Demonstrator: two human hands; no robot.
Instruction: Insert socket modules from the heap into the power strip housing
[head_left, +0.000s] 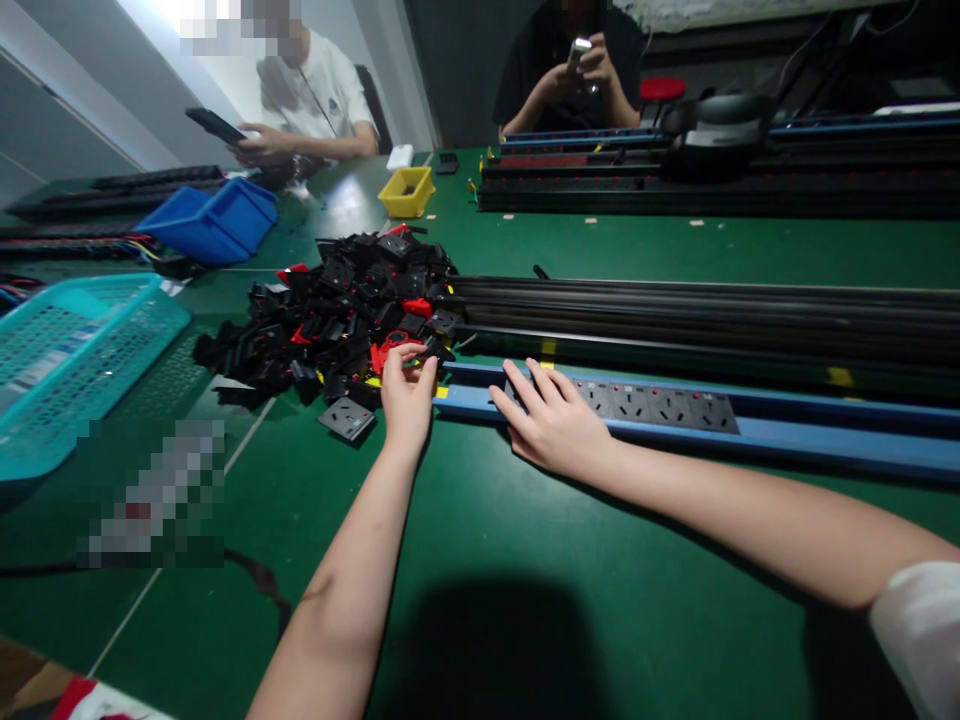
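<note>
Lying loosely spread over sockets (670,404) in a blue rail (840,438) is the right hand (556,420). The left hand (408,393) curls, its grasp unclear.

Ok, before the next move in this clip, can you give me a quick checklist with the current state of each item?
1. Right hand over the row of sockets: ok.
2. Visible sockets lined up along the blue rail: ok.
3. Socket under the right hand fully seated: cannot tell, fingers cover it.
4. Left hand holding a piece: cannot tell.
5. Loose socket in the rail: not ok, it lies on the green table.
6. Pile of black parts near the left hand: ok.
</note>
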